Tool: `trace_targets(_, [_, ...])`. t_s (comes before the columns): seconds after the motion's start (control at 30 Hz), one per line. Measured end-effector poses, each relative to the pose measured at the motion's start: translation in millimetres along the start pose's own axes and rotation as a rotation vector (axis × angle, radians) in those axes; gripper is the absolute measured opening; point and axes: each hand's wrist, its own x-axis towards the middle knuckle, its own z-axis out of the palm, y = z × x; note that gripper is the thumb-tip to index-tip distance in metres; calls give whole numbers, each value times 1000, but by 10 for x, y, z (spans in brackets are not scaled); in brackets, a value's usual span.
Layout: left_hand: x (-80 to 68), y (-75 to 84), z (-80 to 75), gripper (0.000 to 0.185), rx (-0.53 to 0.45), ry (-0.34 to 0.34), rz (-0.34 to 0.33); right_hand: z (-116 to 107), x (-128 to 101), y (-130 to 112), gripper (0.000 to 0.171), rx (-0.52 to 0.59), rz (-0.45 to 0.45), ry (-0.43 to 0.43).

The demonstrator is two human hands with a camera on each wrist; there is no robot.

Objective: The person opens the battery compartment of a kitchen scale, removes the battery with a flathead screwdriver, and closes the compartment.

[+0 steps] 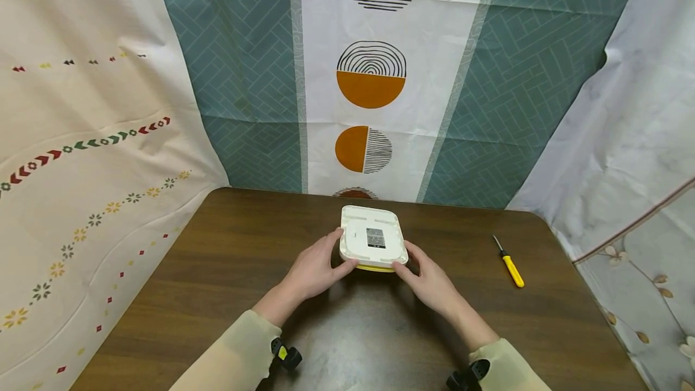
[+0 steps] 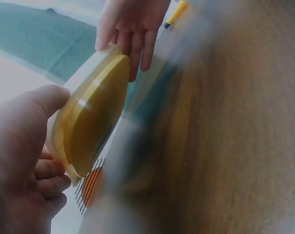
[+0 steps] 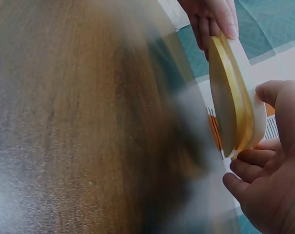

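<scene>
Flat rounded-rectangular white plastic device with yellow underside [image 1: 373, 238], lifted above brown wood-grain table [image 1: 228, 270] centre; gripped at opposite edges by left hand [image 1: 315, 270] and right hand [image 1: 429, 279]; yellow-handled screwdriver [image 1: 509, 263] well right, unobstructed

Both arms are covered in long sleeves of a pale, creamy yellow cloth, soft-looking and snug, ending just short of the wrists. The left hand [image 1: 314, 271] and the right hand [image 1: 430, 282] are bare, with no rings, watch or gloves, and the nails are short and plain. Under each cuff sits a small black camera mount; the left one [image 1: 286, 355] carries a yellow mark, the right one [image 1: 468, 374] is plain black.
</scene>
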Motion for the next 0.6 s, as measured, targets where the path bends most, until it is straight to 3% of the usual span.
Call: trace_targets(0.6, [-150, -62, 103, 85, 2, -31, -17, 94, -75, 56, 93, -102, 30, -40])
